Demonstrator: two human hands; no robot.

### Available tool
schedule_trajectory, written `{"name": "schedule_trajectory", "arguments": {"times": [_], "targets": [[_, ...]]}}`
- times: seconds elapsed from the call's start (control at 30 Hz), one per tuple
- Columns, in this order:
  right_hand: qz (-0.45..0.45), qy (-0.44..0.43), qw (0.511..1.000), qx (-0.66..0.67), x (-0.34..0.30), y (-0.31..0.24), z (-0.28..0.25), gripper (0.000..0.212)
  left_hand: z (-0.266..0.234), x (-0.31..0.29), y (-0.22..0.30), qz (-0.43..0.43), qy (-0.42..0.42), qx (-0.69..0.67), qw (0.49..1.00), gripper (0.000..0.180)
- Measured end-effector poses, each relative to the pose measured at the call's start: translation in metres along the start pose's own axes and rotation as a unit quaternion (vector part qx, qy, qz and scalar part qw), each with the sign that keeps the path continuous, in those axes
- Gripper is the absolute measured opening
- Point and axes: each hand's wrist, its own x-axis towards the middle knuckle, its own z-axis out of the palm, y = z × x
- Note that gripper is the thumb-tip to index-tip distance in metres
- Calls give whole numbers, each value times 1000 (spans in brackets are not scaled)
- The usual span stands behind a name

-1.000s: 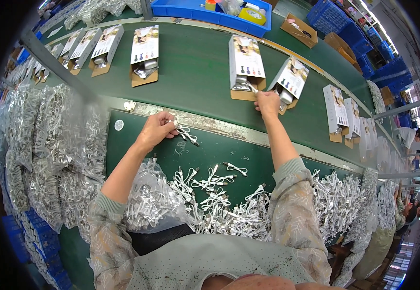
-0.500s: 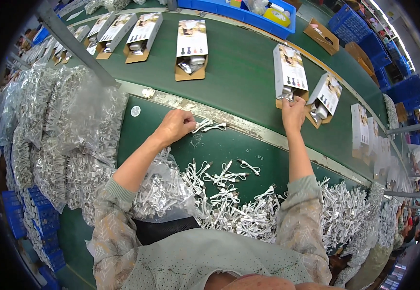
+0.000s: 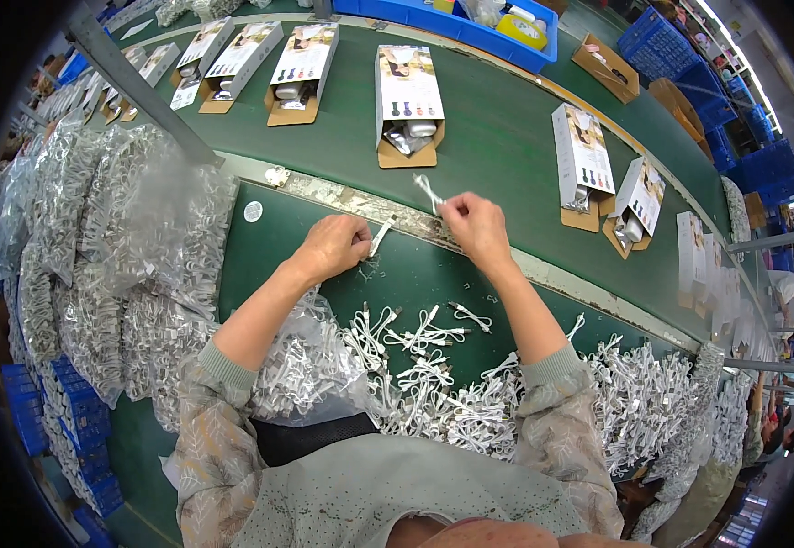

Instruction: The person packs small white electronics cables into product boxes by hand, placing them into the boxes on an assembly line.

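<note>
My left hand is closed over the green bench, fingers pinched on a bundled white cable that sticks out past the fingertips. To its right, my right hand grips another white cable, whose loop points up and away over the belt's edge. Just beyond that cable stands an open white box with a printed picture on top. Its brown end flap is folded down, and a silvery bag and a white item show inside. Several loose cables lie nearer to me on the bench.
A metal rail divides the bench from the green conveyor belt. More open boxes stand along the belt. Clear bags of cables are heaped at left, a cable pile at right. A slanted metal post rises at left.
My right hand has come back from a box at the right to beside my left hand, and now holds a cable. The boxes have shifted right along the belt.
</note>
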Motion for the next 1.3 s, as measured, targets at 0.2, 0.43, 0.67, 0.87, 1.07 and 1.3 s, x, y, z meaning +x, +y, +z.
{"name": "schedule_trajectory", "arguments": {"times": [0.2,0.43,0.67,0.87,1.07,1.3], "targets": [[-7,134,991,-28,73,-2,39,27,-3,-5,2,2,-28,16,999,18],[-50,162,985,-12,78,9,41,22,-5,-6,-1,12,2,22,1000,16],[-135,-33,987,-79,-53,13,-21,32,-47,54,-18,-30,205,-23,978,19],[-73,-269,946,-166,-131,-7,-44,46,-30,144,-37,-101,193,19,976,20],[-92,-193,973,-88,-123,-7,-9,22,-29,133,-18,90,240,-156,954,43],[-37,-131,990,-27,-85,-28,2,16,-42,15,-91,127,287,121,942,38]]}}
